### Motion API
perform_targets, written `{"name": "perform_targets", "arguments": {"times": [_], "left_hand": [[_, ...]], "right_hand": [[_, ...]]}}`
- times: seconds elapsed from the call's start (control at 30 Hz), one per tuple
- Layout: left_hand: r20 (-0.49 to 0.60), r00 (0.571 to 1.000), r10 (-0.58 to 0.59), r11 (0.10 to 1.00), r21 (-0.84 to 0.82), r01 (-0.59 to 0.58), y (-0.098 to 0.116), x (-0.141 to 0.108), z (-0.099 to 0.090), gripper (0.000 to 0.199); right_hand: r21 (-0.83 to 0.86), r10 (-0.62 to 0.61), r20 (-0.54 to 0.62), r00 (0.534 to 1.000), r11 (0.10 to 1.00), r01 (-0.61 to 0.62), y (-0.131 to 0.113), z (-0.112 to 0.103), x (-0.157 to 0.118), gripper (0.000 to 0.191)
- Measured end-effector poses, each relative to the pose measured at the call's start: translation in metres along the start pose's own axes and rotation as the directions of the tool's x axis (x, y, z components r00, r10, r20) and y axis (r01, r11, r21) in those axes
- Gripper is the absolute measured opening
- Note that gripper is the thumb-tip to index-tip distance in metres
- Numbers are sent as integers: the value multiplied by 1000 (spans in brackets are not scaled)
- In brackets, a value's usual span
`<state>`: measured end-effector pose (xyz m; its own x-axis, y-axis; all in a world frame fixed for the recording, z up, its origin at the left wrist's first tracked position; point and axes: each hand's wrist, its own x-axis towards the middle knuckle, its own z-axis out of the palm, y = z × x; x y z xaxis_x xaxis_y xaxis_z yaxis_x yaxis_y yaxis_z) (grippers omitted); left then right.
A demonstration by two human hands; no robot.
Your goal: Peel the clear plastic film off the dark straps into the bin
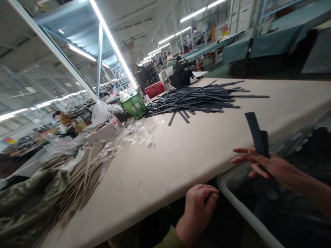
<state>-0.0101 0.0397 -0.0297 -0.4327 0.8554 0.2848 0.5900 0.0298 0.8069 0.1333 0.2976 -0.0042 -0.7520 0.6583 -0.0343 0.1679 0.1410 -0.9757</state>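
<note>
My right hand [266, 165] is raised over a pale-rimmed bin [248, 210] at the right. Dark fabric strips [254, 132] stick up between its thumb and palm, while its fingers point left. Near the table's front edge is my left hand [199, 208], its fingers curled in and the thumb pressed against them. Whatever it may hold is hidden. Farther back on the pale table [181, 151] lies a loose pile of similar dark strips [196, 98], with several ends spread toward the right.
Brown strips [80, 179] and olive cloth [28, 203] cover the table's left end. Clear plastic scraps [137, 132] lie by a green basket [136, 105]. Behind are a red basket [154, 89] and a black bag [182, 77]. Dark material [305, 186] fills the bin.
</note>
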Motion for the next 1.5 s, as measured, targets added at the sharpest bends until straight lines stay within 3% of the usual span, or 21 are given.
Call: {"name": "perform_targets", "arguments": {"times": [0.1,0.17,0.23,0.37,0.47,0.53,0.63,0.73,0.8,0.93,1.07,1.17,1.27,1.4,1.5], "left_hand": [[-14,999,-43,981,191,45,-8,40,-46,18],[-92,984,-153,888,424,177,-26,73,-87,20],[-206,954,-218,816,497,294,-51,106,-131,23],[-397,871,-290,714,516,473,-101,149,-199,23],[-459,816,-351,690,462,557,-126,160,-216,13],[-465,788,-403,701,397,592,-134,162,-214,6],[-465,765,-445,763,250,596,-135,165,-203,15],[-454,761,-464,844,34,535,-124,166,-190,19],[-426,765,-483,869,-130,477,-113,161,-180,34],[-348,779,-521,836,-393,384,-86,128,-155,58],[-273,785,-557,762,-544,352,-61,76,-127,60],[-236,787,-570,725,-595,347,-48,43,-108,60],[-214,803,-556,724,-600,341,-42,21,-94,59],[-255,826,-502,804,-488,339,-40,4,-82,55],[-263,865,-427,874,-368,319,-38,-5,-76,52]], "right_hand": [[163,-42,127,991,986,21,-15,48,32,65],[115,-67,35,997,991,62,-12,74,55,62],[-31,-108,-78,991,994,106,-3,92,71,55],[-293,-288,-186,939,929,227,13,105,79,42],[-325,-323,-202,924,912,248,15,105,75,39],[-327,-323,-203,924,912,247,13,105,74,38],[-329,-315,-207,926,914,237,10,105,74,38],[-313,-297,-204,933,923,225,8,106,74,37],[-287,-271,-200,942,935,209,6,106,73,36],[-197,-190,-182,965,968,154,-2,104,72,35],[-64,-66,-77,995,996,61,-12,109,64,45],[30,15,116,993,999,-19,-19,123,48,57],[70,64,286,956,994,-88,-26,143,31,61],[73,89,399,913,989,-128,-33,166,18,61],[45,106,443,890,989,-140,-38,179,14,49]]}}
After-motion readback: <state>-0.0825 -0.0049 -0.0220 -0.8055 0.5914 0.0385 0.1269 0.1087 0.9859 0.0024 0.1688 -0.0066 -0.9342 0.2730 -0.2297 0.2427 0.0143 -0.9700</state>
